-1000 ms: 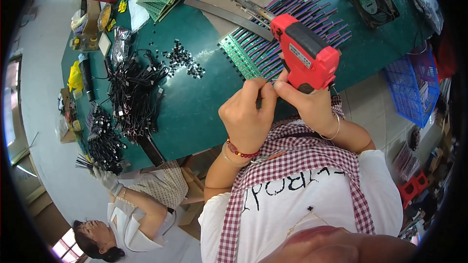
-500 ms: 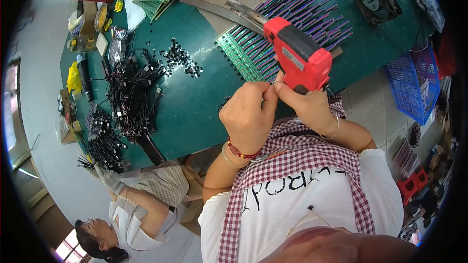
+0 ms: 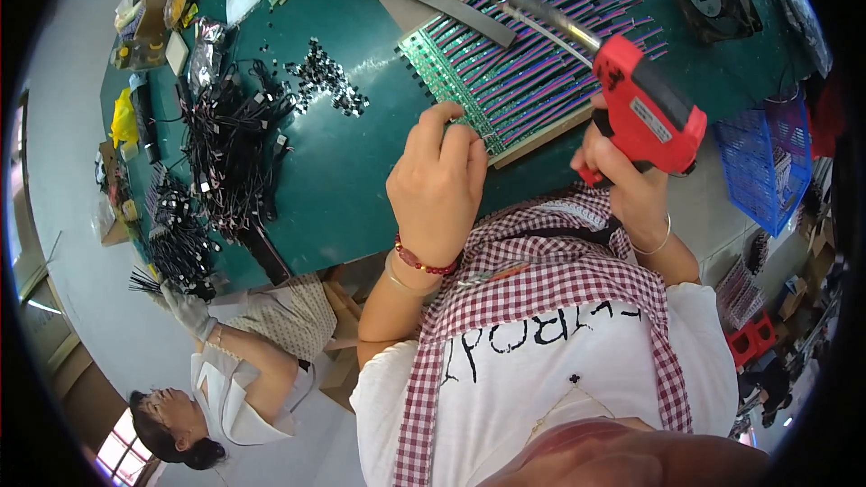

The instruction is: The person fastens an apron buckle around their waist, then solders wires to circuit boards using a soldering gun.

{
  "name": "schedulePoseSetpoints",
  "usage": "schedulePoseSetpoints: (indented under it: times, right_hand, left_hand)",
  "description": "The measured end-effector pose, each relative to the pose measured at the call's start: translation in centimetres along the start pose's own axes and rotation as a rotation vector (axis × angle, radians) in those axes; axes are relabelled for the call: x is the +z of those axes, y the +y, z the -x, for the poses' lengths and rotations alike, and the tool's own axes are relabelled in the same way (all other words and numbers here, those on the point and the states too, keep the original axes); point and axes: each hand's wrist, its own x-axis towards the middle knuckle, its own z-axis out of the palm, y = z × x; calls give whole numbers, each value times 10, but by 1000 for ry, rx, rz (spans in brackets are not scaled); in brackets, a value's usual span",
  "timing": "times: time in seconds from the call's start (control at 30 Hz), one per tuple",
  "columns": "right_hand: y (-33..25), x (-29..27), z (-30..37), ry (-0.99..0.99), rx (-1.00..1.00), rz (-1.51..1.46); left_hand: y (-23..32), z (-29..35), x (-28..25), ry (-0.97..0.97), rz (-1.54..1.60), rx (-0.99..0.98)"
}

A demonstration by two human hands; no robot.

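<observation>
1. Your left hand [image 3: 439, 182] is nearest you, fingers curled together with the tips pinching the near corner of the green circuit-board strip panel [image 3: 523, 72] at the table [image 3: 361, 171] edge.
2. Your right hand [image 3: 627, 182] sits to the right at about the same depth, wrapped shut around the grip of the red soldering gun [image 3: 645, 108].
3. The gun's long axis runs up and to the left; its metal tip [image 3: 541, 11] hovers over the panel, farther out than your left hand.
4. Farther left lie a bundle of black wires [image 3: 230, 149] and small black parts [image 3: 329, 86].
5. A co-worker's gloved hand [image 3: 188, 308] reaches the wires at the table's left end.
</observation>
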Motion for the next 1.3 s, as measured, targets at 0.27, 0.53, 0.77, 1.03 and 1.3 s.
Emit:
schedulePoseSetpoints:
  times: [0.27, 0.53, 0.77, 1.03, 1.3]
  right_hand:
    - [27, -65, 46, -232, 108, 54]
    - [40, -81, 69, -277, 197, 114]
    - [38, -75, 67, -286, 206, 69]
    - [-2, -14, 28, -313, 114, 50]
    - [-15, 35, 3, -305, 70, 38]
  left_hand:
    - [-11, 8, 7, -43, -16, -17]
    - [-10, 8, 9, -18, 9, -8]
    - [-10, 6, 8, 0, 17, -22]
    - [12, 9, -16, -28, 458, -132]
    - [26, 14, -28, -21, 494, -148]
